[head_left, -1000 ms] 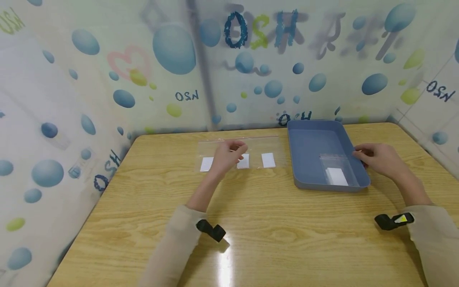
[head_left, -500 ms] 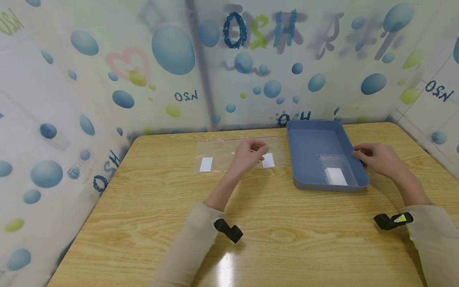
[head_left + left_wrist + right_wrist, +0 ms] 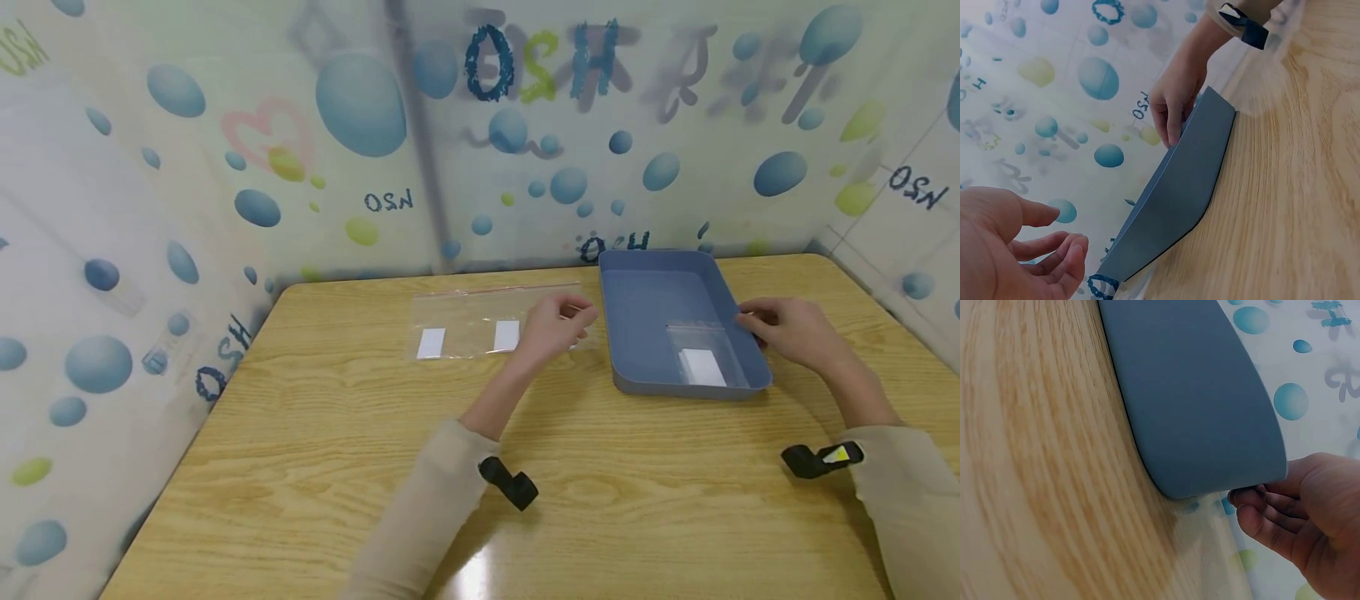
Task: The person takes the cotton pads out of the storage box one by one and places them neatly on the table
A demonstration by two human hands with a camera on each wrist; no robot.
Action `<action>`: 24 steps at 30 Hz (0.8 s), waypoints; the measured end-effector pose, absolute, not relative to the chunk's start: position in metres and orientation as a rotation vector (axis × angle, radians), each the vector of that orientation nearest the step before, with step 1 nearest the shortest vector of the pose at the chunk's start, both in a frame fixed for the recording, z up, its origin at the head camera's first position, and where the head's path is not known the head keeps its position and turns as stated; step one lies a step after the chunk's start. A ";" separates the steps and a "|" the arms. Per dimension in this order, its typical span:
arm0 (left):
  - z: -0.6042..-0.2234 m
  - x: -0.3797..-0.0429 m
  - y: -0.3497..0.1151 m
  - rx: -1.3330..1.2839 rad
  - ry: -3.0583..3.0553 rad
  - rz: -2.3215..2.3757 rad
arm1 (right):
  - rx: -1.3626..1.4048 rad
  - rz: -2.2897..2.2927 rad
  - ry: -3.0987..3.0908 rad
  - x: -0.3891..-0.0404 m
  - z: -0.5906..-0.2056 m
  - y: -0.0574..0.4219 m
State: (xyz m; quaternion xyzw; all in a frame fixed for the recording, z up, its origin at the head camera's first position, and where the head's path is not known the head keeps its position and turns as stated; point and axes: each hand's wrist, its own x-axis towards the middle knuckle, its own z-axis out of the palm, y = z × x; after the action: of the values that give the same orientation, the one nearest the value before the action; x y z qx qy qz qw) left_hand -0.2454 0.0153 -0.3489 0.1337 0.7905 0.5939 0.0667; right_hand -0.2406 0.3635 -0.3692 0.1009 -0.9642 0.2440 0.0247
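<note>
My left hand [image 3: 557, 329] hovers over the right part of a row of clear zip bags [image 3: 465, 312]; its fingers are loosely bent and hold nothing. White cards show in the bags: a left card [image 3: 431, 343] and a middle card [image 3: 507, 336] are visible, while the right one is mostly hidden behind my hand. My right hand [image 3: 797, 331] pinches the right rim of a blue-grey tray [image 3: 652, 287], thumb and fingers on either side of the wall. Inside the tray's front part lies a small clear zip bag [image 3: 675, 337] with white cards [image 3: 701, 367].
The wooden table [image 3: 375, 417] meets a patterned curtain wall [image 3: 480, 183] along its back edge. Just right of the zip bags stands the tray, its far end near that wall. Black wrist cameras sit on both sleeves.
My left hand has moved rightward along the zip bags, from the middle card to the right one, uncovering the middle card. The right hand and the tray have stayed put.
</note>
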 end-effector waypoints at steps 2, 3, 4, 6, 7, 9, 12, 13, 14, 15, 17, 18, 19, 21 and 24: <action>-0.350 -0.246 0.021 0.400 2.367 1.790 | 0.314 0.756 -2.982 -0.240 -0.369 0.363; -0.351 -0.247 0.023 0.398 2.356 1.789 | 0.315 0.756 -2.981 -0.240 -0.369 0.363; -0.351 -0.247 0.026 0.397 2.342 1.793 | 0.316 0.756 -2.980 -0.240 -0.369 0.363; -0.351 -0.247 0.030 0.397 2.315 1.805 | 0.315 0.756 -2.981 -0.241 -0.370 0.364; -0.350 -0.247 0.033 0.399 2.304 1.809 | 0.315 0.756 -2.981 -0.241 -0.370 0.364; -0.350 -0.246 0.037 0.404 2.272 1.826 | 0.314 0.754 -2.982 -0.241 -0.370 0.365; -0.349 -0.245 0.042 0.408 2.223 1.838 | 0.309 0.751 -2.987 -0.242 -0.370 0.366; -0.349 -0.245 0.044 0.407 2.206 1.840 | 0.308 0.750 -2.991 -0.242 -0.371 0.366; -0.348 -0.244 0.046 0.404 2.190 1.844 | 0.305 0.749 -2.992 -0.242 -0.371 0.366; -0.349 -0.244 0.048 0.397 2.179 1.843 | 0.303 0.749 -2.994 -0.242 -0.371 0.366; -0.349 -0.243 0.051 0.392 2.163 1.839 | 0.298 0.751 -2.997 -0.242 -0.371 0.366; -0.349 -0.243 0.053 0.388 2.152 1.843 | 0.299 0.753 -2.997 -0.242 -0.371 0.366; -0.350 -0.243 0.055 0.391 2.150 1.843 | 0.298 0.754 -2.995 -0.242 -0.371 0.366; -0.350 -0.243 0.059 0.399 2.142 1.847 | 0.298 0.756 -2.992 -0.242 -0.371 0.366; -0.351 -0.242 0.065 0.407 2.134 1.861 | 0.295 0.760 -2.992 -0.241 -0.370 0.365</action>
State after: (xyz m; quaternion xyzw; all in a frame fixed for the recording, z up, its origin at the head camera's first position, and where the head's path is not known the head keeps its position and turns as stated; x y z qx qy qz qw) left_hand -0.2421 0.0648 -0.3515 0.1408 0.7387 0.6441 0.1399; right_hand -0.2415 0.3653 -0.3702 0.0953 -0.9646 0.2449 0.0202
